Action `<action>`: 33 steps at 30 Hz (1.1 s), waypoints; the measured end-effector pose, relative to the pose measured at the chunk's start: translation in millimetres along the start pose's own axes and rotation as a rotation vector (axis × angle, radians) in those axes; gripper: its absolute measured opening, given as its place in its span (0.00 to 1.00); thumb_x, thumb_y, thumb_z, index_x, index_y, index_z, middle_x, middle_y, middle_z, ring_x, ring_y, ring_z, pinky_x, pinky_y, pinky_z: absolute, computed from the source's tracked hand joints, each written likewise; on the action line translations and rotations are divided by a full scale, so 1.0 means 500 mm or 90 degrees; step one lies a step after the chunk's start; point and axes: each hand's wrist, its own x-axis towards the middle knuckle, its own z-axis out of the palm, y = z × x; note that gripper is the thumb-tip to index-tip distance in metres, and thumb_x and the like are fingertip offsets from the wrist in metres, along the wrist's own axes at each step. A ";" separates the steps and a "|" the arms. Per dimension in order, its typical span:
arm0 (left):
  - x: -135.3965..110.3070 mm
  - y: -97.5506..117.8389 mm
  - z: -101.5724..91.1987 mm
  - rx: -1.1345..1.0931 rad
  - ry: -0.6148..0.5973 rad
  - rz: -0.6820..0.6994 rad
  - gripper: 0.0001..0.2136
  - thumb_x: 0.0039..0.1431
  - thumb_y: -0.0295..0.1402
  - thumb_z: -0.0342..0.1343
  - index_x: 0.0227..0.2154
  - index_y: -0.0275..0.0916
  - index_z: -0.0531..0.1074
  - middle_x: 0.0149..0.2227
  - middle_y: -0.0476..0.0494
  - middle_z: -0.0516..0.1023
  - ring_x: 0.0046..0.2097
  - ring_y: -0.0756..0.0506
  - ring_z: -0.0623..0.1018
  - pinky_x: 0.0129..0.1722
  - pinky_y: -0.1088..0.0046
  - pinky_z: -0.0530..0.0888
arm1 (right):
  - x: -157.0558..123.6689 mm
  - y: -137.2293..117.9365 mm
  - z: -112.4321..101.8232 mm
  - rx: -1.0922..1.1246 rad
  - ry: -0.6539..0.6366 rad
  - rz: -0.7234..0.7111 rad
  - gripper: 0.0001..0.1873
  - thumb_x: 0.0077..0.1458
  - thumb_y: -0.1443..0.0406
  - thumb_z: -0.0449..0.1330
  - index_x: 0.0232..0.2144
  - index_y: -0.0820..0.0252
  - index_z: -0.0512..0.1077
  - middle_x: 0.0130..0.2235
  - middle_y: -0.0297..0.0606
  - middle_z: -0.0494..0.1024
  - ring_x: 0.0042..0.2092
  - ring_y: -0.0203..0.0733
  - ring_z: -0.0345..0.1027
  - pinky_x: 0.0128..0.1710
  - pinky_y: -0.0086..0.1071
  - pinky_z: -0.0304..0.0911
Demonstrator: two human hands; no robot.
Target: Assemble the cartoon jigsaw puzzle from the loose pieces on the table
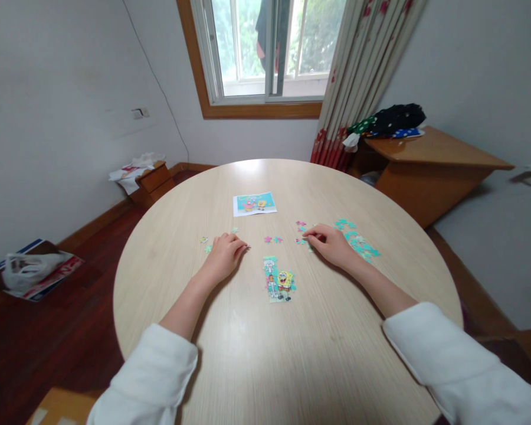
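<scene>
A partly joined cartoon jigsaw section (278, 279) lies on the round wooden table (292, 366) between my hands. My left hand (225, 254) rests on the table with its fingers curled, beside a few small loose pieces (206, 242). My right hand (331, 243) has its fingertips pinched on a small loose piece (301, 240) near pink pieces (273, 239). A heap of turquoise pieces (357, 241) lies just right of that hand. A printed reference picture (253, 203) sits farther back at the table's middle.
A wooden desk (429, 156) with dark clothes stands at the back right beside a flowered curtain (363, 77). A window (265, 47) is behind the table. On the floor to the left are a small wooden box (153, 180) and a plastic bag (26, 268).
</scene>
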 end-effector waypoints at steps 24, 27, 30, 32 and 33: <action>0.003 0.019 -0.021 -0.188 0.108 -0.077 0.10 0.50 0.18 0.58 0.23 0.41 0.76 0.24 0.45 0.77 0.27 0.46 0.72 0.31 0.74 0.63 | 0.000 0.004 0.004 0.005 -0.002 0.013 0.11 0.53 0.61 0.57 0.29 0.58 0.78 0.30 0.38 0.78 0.29 0.38 0.67 0.32 0.33 0.63; 0.002 0.016 -0.022 -0.139 0.081 -0.076 0.08 0.55 0.23 0.55 0.26 0.40 0.76 0.29 0.44 0.80 0.31 0.45 0.76 0.34 0.72 0.68 | 0.001 0.005 0.004 -0.006 -0.002 0.013 0.11 0.52 0.62 0.57 0.30 0.59 0.78 0.30 0.39 0.78 0.30 0.39 0.67 0.32 0.33 0.62; 0.001 0.013 -0.023 -0.095 0.051 -0.070 0.08 0.58 0.27 0.51 0.30 0.39 0.76 0.32 0.43 0.82 0.34 0.44 0.79 0.38 0.70 0.72 | 0.002 0.006 0.004 -0.011 0.003 0.018 0.10 0.52 0.63 0.57 0.30 0.60 0.78 0.30 0.39 0.78 0.30 0.39 0.66 0.32 0.33 0.62; 0.000 0.012 -0.023 -0.087 0.039 -0.065 0.08 0.59 0.28 0.50 0.30 0.39 0.75 0.33 0.43 0.83 0.34 0.44 0.79 0.39 0.69 0.73 | 0.002 0.006 0.003 -0.012 0.009 0.011 0.10 0.52 0.64 0.57 0.30 0.59 0.78 0.31 0.39 0.79 0.30 0.39 0.67 0.33 0.33 0.63; 0.000 0.012 -0.024 -0.087 0.033 -0.065 0.08 0.59 0.28 0.50 0.30 0.39 0.75 0.33 0.43 0.83 0.34 0.44 0.80 0.39 0.69 0.73 | 0.002 0.007 0.002 -0.014 0.015 0.006 0.10 0.51 0.65 0.56 0.30 0.59 0.78 0.31 0.39 0.79 0.30 0.39 0.67 0.34 0.33 0.63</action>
